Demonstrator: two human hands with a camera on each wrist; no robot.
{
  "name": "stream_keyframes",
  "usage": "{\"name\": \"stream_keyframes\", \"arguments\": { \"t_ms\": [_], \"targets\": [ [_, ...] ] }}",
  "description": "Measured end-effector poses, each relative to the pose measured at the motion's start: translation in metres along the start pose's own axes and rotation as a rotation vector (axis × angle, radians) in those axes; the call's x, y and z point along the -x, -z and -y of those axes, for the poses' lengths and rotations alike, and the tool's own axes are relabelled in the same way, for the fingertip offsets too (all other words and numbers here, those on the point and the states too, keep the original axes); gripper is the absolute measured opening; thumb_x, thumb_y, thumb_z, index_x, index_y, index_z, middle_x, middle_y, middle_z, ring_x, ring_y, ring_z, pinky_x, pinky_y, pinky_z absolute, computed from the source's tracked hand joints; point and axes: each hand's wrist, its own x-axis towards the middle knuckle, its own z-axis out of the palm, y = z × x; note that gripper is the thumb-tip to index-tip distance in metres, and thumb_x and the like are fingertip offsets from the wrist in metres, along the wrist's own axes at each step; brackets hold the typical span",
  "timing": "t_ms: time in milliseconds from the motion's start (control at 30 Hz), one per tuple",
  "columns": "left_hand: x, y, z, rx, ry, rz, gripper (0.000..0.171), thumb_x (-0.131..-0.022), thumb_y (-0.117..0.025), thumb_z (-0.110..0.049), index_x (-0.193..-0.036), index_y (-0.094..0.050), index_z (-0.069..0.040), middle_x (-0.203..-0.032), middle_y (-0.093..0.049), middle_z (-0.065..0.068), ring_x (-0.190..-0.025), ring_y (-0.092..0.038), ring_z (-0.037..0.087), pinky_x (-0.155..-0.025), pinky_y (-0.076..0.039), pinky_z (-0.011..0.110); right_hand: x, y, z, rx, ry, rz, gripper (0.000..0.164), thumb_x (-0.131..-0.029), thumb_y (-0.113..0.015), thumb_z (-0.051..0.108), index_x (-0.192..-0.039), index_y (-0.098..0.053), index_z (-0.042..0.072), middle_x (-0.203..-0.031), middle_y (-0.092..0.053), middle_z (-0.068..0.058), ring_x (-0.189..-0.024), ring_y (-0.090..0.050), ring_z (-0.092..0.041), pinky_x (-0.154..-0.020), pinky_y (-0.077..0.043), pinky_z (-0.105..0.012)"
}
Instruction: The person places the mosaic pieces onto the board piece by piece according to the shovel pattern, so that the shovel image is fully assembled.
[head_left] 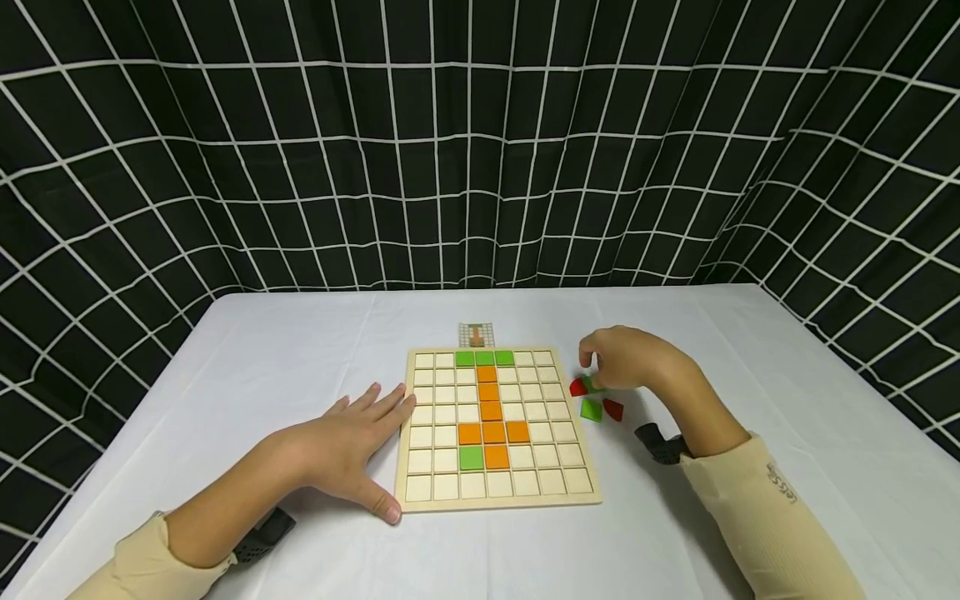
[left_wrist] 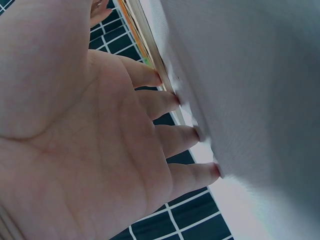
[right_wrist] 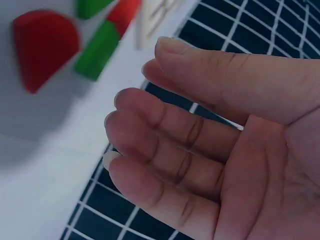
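Observation:
A square wooden grid board point(head_left: 438, 486) lies on the table. Green tiles point(head_left: 485, 358) fill part of its top row, a column of orange tiles point(head_left: 491, 410) runs down the middle, and another green tile point(head_left: 471, 457) sits low down. My left hand point(head_left: 341, 446) rests spread along the board's left edge, fingertips and thumb against it. Over the loose pieces at the board's right hovers my right hand point(head_left: 630, 357), fingers loosely bent, nothing visible between them. Below it lie a red quarter-round piece point(right_wrist: 46, 47), a green square point(head_left: 591, 409), another red piece point(head_left: 577, 387) and a green piece point(right_wrist: 97, 50).
A small printed card point(head_left: 476, 335) with a grid pattern lies just behind the board. White cloth point(head_left: 300, 350) covers the table. Black curtains point(head_left: 480, 167) with white grid lines stand behind and at both sides.

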Motion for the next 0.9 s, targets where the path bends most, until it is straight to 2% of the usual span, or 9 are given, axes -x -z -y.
{"name": "stream_keyframes", "arguments": {
  "t_ms": [233,467,733,900],
  "targets": [
    [0.0,0.0,0.0,-0.005,0.0,0.003,0.138,-0.059,-0.073,-0.082,-0.162,-0.016,-0.01,-0.167,-0.007,0.011,-0.151,-0.002,0.038,-0.116,-0.009,0.064,-0.009,-0.009,-0.005,0.003,-0.057,0.029,0.019,-0.083,-0.077,0.003,-0.1,-0.07,0.009,-0.092,-0.063,-0.004,-0.085,-0.056,-0.024,-0.076,-0.05,-0.042],
    [0.002,0.002,-0.001,0.013,-0.015,-0.007,0.138,-0.06,-0.074,-0.081,-0.161,-0.016,-0.007,-0.166,-0.008,0.014,-0.15,-0.004,0.041,-0.115,-0.01,0.066,-0.012,-0.013,-0.007,0.014,-0.059,0.009,0.016,-0.082,-0.072,-0.003,-0.094,-0.067,0.007,-0.088,-0.062,-0.004,-0.081,-0.055,-0.024,-0.072,-0.05,-0.04],
    [0.001,0.002,-0.001,0.004,-0.005,-0.001,0.138,-0.059,-0.074,-0.081,-0.161,-0.016,-0.008,-0.167,-0.008,0.013,-0.151,-0.003,0.04,-0.115,-0.01,0.065,-0.013,-0.013,-0.009,0.005,-0.062,0.018,0.021,-0.08,-0.08,0.003,-0.092,-0.063,0.007,-0.084,-0.06,-0.004,-0.079,-0.054,-0.023,-0.07,-0.047,-0.037],
    [0.0,0.0,0.001,-0.004,0.002,0.0,0.139,-0.058,-0.074,-0.082,-0.162,-0.016,-0.01,-0.167,-0.007,0.011,-0.151,-0.002,0.039,-0.116,-0.01,0.064,-0.014,-0.013,-0.009,0.011,-0.064,0.018,0.02,-0.08,-0.079,0.003,-0.091,-0.063,0.007,-0.084,-0.06,-0.004,-0.079,-0.054,-0.023,-0.069,-0.048,-0.038]
  ]
}}
